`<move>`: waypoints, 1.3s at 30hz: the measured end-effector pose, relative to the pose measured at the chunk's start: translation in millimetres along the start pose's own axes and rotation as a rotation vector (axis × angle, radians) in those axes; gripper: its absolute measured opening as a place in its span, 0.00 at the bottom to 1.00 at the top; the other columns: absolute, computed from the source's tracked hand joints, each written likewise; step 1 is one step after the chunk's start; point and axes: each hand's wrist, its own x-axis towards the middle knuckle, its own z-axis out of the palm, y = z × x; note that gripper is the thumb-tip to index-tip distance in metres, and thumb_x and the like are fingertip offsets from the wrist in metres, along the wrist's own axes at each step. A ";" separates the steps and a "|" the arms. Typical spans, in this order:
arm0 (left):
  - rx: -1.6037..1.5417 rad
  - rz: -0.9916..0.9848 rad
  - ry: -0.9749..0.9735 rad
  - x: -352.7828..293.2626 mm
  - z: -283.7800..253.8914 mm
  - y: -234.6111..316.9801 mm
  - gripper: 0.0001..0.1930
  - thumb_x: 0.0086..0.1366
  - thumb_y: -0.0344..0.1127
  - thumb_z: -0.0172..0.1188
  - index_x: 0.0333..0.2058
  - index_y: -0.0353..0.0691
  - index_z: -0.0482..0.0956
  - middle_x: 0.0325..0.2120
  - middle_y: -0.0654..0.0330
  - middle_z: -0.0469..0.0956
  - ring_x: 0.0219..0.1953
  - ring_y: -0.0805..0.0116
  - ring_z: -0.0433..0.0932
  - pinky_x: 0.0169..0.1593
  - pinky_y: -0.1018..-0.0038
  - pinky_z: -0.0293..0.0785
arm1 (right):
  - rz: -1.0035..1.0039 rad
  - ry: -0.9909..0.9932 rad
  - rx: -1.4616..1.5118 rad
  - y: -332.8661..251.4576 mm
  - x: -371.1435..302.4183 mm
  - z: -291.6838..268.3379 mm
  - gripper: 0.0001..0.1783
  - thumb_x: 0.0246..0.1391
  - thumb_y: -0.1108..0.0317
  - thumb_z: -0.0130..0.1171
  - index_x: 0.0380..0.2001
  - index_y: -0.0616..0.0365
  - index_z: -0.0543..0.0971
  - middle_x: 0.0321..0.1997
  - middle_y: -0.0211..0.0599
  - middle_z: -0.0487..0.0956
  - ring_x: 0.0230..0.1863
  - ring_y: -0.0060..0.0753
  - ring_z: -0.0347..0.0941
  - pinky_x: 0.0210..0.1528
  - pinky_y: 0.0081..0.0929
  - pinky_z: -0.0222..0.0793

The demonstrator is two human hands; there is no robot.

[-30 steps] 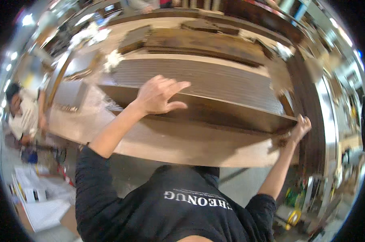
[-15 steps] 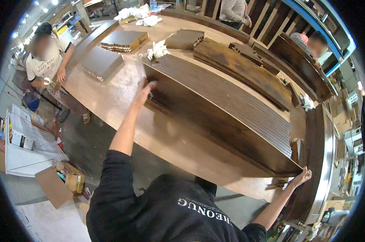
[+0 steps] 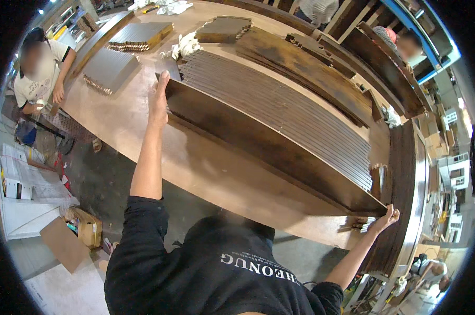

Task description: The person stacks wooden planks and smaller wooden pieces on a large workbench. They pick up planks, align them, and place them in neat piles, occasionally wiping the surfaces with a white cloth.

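A long dark brown board (image 3: 269, 144) stands on its long edge, slanting from far left to near right, between my two hands. My left hand (image 3: 159, 100) is closed round its left end, the thumb up by the top corner. At the other end my right hand (image 3: 387, 218) grips the near right corner. Directly behind this board lies a row of similar boards (image 3: 279, 113), packed side by side with their narrow edges up. A lower dark strip runs along the foot of the held board, partly hidden by it.
The brown worktable (image 3: 206, 170) carries stacks of short panels (image 3: 109, 68) at far left, white cloths (image 3: 185, 46), and wide stained boards (image 3: 305, 79) farther back. Dark boards (image 3: 400, 184) line the right side. One person (image 3: 43, 73) sits at left; others are beyond the table.
The whole view has shifted, moving the table up and left in the picture. My left hand has gone from fingers across the board's face to a grip round its end. My right hand keeps its corner.
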 end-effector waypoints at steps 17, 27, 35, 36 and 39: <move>-0.007 0.056 0.093 -74.3 4.1 -12.8 0.13 0.65 0.44 0.54 0.31 0.40 0.69 0.28 0.69 0.64 0.32 0.81 0.61 0.41 0.82 0.61 | -0.080 -0.149 -0.266 58.8 67.5 -61.3 0.15 0.55 0.62 0.47 0.26 0.65 0.71 0.31 0.36 0.64 0.36 0.32 0.62 0.43 0.32 0.62; 0.414 -0.086 -0.090 62.6 -53.1 -18.4 0.31 0.62 0.61 0.49 0.34 0.32 0.77 0.26 0.56 0.79 0.28 0.65 0.77 0.42 0.70 0.69 | -0.688 -0.091 -0.421 100.4 52.8 -82.3 0.14 0.59 0.60 0.46 0.34 0.60 0.73 0.38 0.40 0.65 0.43 0.39 0.63 0.45 0.38 0.60; 1.398 0.060 -0.186 228.2 -77.1 -152.2 0.27 0.55 0.46 0.58 0.52 0.38 0.70 0.47 0.40 0.71 0.50 0.44 0.70 0.54 0.59 0.66 | 0.093 0.029 0.010 55.9 45.2 -57.5 0.09 0.45 0.67 0.51 0.29 0.58 0.67 0.31 0.28 0.59 0.33 0.23 0.58 0.43 0.23 0.56; 1.524 0.031 -0.127 241.4 -127.0 -144.5 0.29 0.57 0.47 0.56 0.55 0.40 0.67 0.48 0.41 0.70 0.51 0.44 0.69 0.54 0.59 0.65 | 0.029 0.200 0.140 8.0 26.5 31.7 0.11 0.44 0.68 0.53 0.32 0.56 0.65 0.30 0.24 0.58 0.31 0.19 0.55 0.37 0.19 0.57; 1.659 -0.137 -0.024 259.9 -101.8 -179.2 0.33 0.59 0.48 0.57 0.62 0.53 0.56 0.54 0.43 0.66 0.54 0.41 0.65 0.56 0.53 0.62 | -0.086 0.095 0.218 62.2 41.9 -31.9 0.09 0.46 0.72 0.51 0.31 0.54 0.64 0.29 0.25 0.58 0.27 0.19 0.55 0.31 0.18 0.58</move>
